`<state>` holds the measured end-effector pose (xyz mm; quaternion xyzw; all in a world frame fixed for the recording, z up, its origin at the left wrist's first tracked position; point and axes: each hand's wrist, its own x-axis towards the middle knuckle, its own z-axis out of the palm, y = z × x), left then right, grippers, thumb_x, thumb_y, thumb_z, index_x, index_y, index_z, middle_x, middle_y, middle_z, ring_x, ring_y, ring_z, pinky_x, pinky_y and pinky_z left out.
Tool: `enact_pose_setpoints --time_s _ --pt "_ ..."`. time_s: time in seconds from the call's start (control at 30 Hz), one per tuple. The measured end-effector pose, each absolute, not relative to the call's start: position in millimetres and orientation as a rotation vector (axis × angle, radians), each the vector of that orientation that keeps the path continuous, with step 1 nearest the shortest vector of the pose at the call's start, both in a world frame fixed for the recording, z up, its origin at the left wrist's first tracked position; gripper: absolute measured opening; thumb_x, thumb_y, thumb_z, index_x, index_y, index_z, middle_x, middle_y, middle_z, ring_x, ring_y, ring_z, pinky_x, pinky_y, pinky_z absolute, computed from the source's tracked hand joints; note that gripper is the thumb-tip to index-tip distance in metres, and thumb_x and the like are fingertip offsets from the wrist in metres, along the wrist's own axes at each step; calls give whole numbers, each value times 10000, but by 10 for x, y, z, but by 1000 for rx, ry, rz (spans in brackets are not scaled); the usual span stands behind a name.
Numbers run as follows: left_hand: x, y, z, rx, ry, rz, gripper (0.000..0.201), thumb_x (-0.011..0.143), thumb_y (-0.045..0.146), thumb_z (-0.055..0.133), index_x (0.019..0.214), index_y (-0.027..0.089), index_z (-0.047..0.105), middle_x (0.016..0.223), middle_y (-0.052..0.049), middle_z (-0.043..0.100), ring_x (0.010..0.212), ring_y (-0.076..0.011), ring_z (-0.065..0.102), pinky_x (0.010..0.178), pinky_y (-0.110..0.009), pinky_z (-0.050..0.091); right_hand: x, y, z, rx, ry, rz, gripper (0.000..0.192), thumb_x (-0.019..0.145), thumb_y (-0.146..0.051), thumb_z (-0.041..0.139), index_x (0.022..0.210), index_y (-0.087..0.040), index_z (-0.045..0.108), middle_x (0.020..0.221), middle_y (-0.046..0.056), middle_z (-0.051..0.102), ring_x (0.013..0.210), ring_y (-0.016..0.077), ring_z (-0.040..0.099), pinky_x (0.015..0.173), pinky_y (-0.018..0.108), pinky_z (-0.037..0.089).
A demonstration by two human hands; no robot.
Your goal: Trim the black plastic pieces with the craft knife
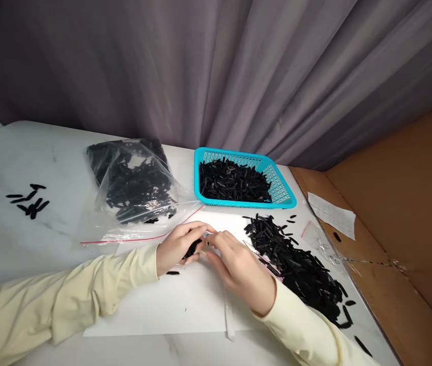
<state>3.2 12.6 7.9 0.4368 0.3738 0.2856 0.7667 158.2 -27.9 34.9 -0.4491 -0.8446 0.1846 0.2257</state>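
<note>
At six o'clock on the white table (28, 152), over a white sheet (170, 305), the left hand (179, 245) was curled around a small bunch of black strips (192, 249), gripping it. The right hand (238, 269) met it at three o'clock, fingertips pinching the same bunch. One stray strip (172, 273) lay just below the left hand. A loose black pile (299, 267) spread at three o'clock, a turquoise basket (282, 190) at one o'clock, a clear bag (135, 185) at eleven.
</note>
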Motion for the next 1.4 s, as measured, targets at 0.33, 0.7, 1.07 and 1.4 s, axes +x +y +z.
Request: enact_pose_setpoints --time_s 0.33,0.7,1.07,1.4 --pt "50 121 87 954 826 693 282 821 363 486 914 111 572 476 84 343 308 -21 271 315 -159 141 1380 -510 228 -1096 -2429 500 132 893 -221 405 834 -166 509 764 74 570 708 195 495 610 300 416" --pt "63 129 82 972 843 706 412 794 450 524 552 162 356 445 92 347 270 4 249 297 -158 137 1072 -593 -19 -1033 -2709 70 216 839 -54 311 799 -142 504 681 79 555 588 203 499 501 312 368" --pt "70 98 62 1031 823 672 436 724 504 585 561 174 352 432 101 325 291 2 224 290 -149 147 1615 -403 315 -1081 -884 1968 186 746 -265 659 746 -151 512 710 32 642 542 76 556 486 179 403" --pt "51 89 91 1163 877 679 363 778 459 532 597 164 424 418 107 298 314 -17 238 337 -173 198 1713 -279 91 -987 -737 1860 137 647 -223 747 736 -150 673 669 20 643 610 97 597 487 163 402"
